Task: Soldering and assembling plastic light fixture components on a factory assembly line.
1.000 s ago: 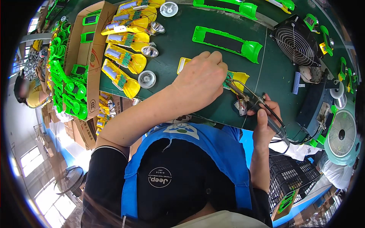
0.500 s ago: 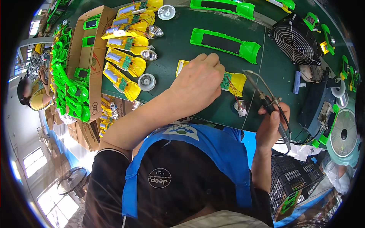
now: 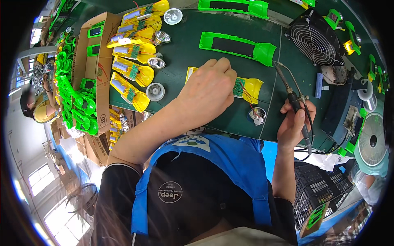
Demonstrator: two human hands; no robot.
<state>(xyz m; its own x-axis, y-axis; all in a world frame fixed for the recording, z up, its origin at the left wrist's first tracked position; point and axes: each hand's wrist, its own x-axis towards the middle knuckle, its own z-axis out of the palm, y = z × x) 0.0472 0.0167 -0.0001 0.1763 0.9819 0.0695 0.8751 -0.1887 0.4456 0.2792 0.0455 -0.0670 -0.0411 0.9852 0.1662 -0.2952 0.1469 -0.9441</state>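
My right hand [image 3: 296, 123] grips a soldering iron [image 3: 294, 99] with a cable, its tip raised near the right end of a green plastic housing [image 3: 264, 53]. My left hand [image 3: 211, 90] is curled over the middle of a yellow plastic housing [image 3: 255, 87], fingers closed; its fingertips and whatever they hold are hidden. Right of that hand a green circuit board [image 3: 239, 87] shows in the yellow housing. Red and dark wires run from it toward a small reflector cup [image 3: 251, 113] with a white piece on it.
Several yellow housings [image 3: 135, 71] with batteries, boards and reflectors [image 3: 155, 91] lie at left beside a cardboard box [image 3: 104, 45] of green housings. At right stand a black fan [image 3: 316, 43], a dark blue soldering station [image 3: 338, 112] and a solder spool [image 3: 369, 102]. A co-worker [image 3: 41, 108] is at far left.
The soldering iron has shifted slightly right relative to the yellow housing, its tip farther from it. My left hand stays over the housing. The white piece at the reflector has tilted. The whole view shifted a little.
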